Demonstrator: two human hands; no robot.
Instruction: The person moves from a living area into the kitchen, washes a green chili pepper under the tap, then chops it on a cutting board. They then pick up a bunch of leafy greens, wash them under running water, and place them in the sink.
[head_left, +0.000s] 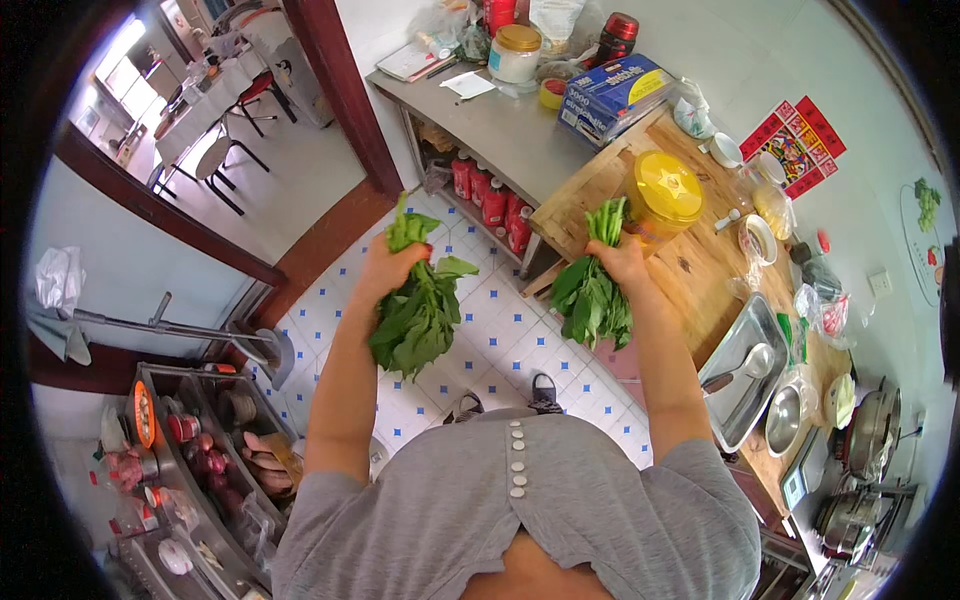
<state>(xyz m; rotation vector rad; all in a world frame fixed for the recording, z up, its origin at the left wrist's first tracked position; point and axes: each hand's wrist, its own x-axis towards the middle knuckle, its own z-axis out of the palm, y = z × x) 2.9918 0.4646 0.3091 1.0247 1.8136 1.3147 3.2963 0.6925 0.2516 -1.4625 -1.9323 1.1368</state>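
My left hand (394, 264) is closed round the stems of a bunch of leafy greens (416, 330), whose leaves hang down over the tiled floor. A second bunch of leafy greens (592, 304) hangs from my right hand (621, 259), which grips it just below the pale green stem ends. That hand is beside a yellow-lidded plastic tub (667, 187) on the wooden board (686, 296); whether they touch I cannot tell. The two bunches are apart, both held in the air in front of my body.
On the counter at right lie a metal tray (724, 409) with a ladle (757, 360) and a steel bowl (784, 420). A blue cling film box (611, 97) stands behind the tub. Metal shelving (195, 480) with vegetables is at lower left. A doorway opens at upper left.
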